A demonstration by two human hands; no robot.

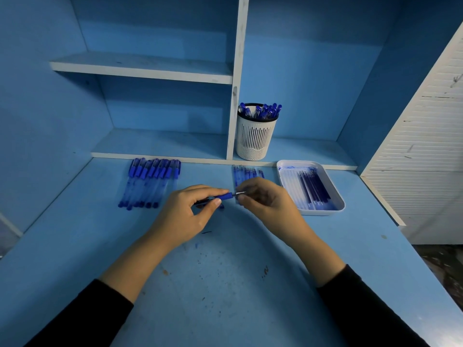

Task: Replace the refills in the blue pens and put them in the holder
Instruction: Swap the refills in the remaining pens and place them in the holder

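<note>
My left hand (190, 214) grips a blue pen (224, 196) by its barrel, just above the blue desk, with the pen's tip pointing right. My right hand (265, 199) pinches the metal tip end of that pen. A row of several capped blue pens (150, 181) lies to the left. Several loose refills or pen parts (246, 174) lie behind my right hand, partly hidden by it. A white tray (335, 194) at the right holds several dark blue refills (313, 189). The white slotted holder (254, 139), with several blue pens in it, stands on the low shelf behind.
The blue desk (225, 284) carries ink spots in the middle. A blue shelf unit with a white upright divider (236, 71) rises behind. A white slatted panel (421, 146) borders the desk on the right.
</note>
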